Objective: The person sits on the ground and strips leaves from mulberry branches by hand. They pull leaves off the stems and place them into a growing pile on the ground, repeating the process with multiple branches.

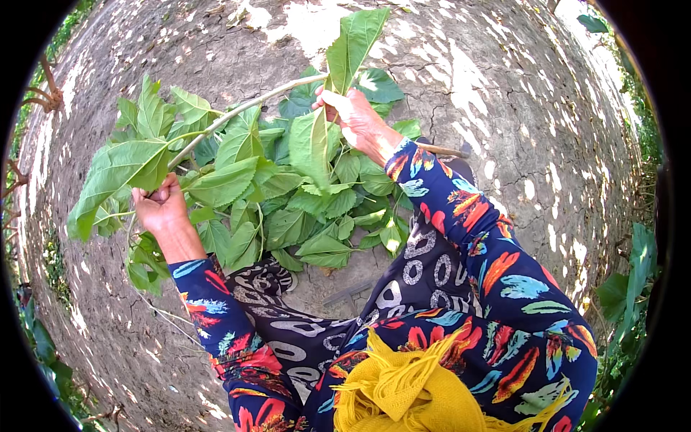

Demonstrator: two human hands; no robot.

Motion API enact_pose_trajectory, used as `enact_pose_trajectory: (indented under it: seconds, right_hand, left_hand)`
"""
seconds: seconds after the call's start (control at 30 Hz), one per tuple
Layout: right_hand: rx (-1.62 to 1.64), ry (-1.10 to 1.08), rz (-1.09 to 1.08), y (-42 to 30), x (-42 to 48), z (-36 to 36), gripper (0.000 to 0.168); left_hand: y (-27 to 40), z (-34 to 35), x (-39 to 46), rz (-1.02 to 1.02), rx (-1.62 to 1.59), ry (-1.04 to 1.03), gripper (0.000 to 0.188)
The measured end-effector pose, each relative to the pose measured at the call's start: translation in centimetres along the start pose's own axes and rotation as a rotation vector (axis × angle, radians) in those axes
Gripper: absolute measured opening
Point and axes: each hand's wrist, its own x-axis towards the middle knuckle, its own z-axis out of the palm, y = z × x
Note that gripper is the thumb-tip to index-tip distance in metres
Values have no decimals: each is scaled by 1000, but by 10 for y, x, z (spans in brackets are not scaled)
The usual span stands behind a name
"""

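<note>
A pale leafy branch [243,108] slants across the view above a heap of broad, toothed green leaves [291,227]. My left hand [162,208] is closed around its lower left end, fingers curled under a large leaf [116,167]. By the branch's upper end, my right hand [353,116] pinches green leaves between thumb and fingers. One leaf [353,46] stands up above that hand, and another [311,143] hangs below it. Whether the right fingers also touch the branch is hidden.
Cracked dry soil [518,129] with patches of sunlight surrounds the heap. A wooden stick [441,150] shows beyond my right wrist. A dark flat object [348,294] lies between my legs. Thin bare twigs [167,316] are at the left, and woody stems [49,97] stand at the far left.
</note>
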Motion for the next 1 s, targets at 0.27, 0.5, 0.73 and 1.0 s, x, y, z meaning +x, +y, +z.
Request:
enact_pose_trajectory:
  seconds: [0.27, 0.5, 0.73, 1.0]
  right_hand:
    - [-229, 133, -146, 6, 7, -13, 21]
    - [-226, 388, -144, 3, 14, -51, 7]
    - [-252, 346, 59, 2, -8, -41, 20]
    - [-541, 363, -160, 5, -1, -43, 48]
  left_hand:
    - [7, -9, 8, 5, 44, -84, 36]
    - [31, -17, 12, 171, 17, 125, 34]
    - [28, -20, 12, 108, -40, -9, 32]
    - [28, -18, 13, 103, -23, 5, 34]
